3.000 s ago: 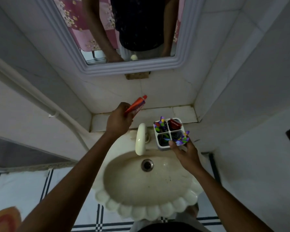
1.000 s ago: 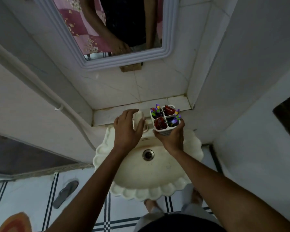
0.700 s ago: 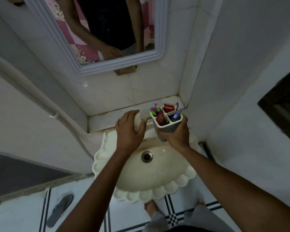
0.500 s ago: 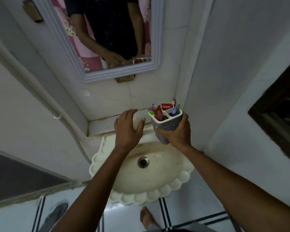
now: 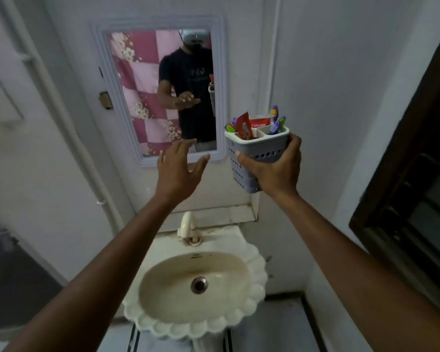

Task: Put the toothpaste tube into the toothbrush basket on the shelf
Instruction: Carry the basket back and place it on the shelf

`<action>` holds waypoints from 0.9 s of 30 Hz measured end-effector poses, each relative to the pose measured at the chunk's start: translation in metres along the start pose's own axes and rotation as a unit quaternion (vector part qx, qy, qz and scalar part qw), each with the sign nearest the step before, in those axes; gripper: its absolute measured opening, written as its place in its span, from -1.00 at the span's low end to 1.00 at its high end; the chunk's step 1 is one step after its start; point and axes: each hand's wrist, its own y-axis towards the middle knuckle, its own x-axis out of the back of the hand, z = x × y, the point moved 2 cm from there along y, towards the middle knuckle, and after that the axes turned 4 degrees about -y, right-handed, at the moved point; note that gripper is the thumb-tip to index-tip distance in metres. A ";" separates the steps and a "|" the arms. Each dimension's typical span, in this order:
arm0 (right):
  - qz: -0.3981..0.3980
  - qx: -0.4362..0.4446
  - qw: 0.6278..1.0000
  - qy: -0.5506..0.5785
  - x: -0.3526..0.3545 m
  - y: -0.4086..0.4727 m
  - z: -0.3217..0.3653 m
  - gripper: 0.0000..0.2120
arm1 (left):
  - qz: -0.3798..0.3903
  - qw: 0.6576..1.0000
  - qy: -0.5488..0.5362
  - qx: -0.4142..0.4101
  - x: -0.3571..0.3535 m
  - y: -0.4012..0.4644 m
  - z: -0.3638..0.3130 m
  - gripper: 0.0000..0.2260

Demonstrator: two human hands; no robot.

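My right hand (image 5: 274, 171) grips the grey perforated toothbrush basket (image 5: 254, 148) from below and holds it up in the air, right of the mirror. Two red toothpaste tubes stand in it: one tilted at the front left (image 5: 244, 128), one marked Colgate (image 5: 259, 122) behind. Purple and green toothbrushes (image 5: 276, 120) stick out of the other compartments. My left hand (image 5: 179, 171) hovers with fingers spread in front of the mirror's lower edge, left of the basket, holding nothing.
A cream scalloped sink (image 5: 196, 288) with a white tap (image 5: 187, 222) sits below. The tiled shelf (image 5: 229, 214) runs behind the tap. A framed mirror (image 5: 163, 92) hangs on the wall. A pipe (image 5: 69, 123) runs down at left, a dark window frame (image 5: 404, 174) at right.
The tube went from my left hand into the basket. My right hand lifted the basket off the sink ledge up to mirror height. My left hand left the tap and rose, open.
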 end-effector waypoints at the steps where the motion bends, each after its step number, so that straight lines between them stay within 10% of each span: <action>1: -0.004 0.014 1.000 0.008 0.008 0.010 0.013 0.06 | -0.010 1.000 -0.005 -0.006 0.008 0.008 -0.010 -0.47; 27: -0.149 0.218 0.955 0.133 0.079 0.231 0.291 0.04 | -0.242 0.949 0.055 -0.195 0.166 0.291 -0.175 -0.48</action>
